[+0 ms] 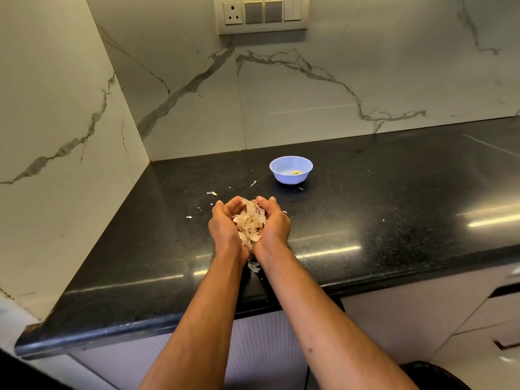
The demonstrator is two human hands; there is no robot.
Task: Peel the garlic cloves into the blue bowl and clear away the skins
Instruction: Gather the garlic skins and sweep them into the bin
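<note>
Peeling looks done: blue bowl (291, 169) sits on the tabletop (365, 192) with something small and yellowish inside, likely clove, too small to confirm. Clearing is midway. Left hand (225, 223) and right hand (274, 220) are cupped together in front of the bowl, fingers curled up around a heap of garlic skins (249, 222). Still left: stray flakes (211, 193) on the tabletop near the bowl and one piece (254, 267) under the wrists; then dump the heap, bin not in view
</note>
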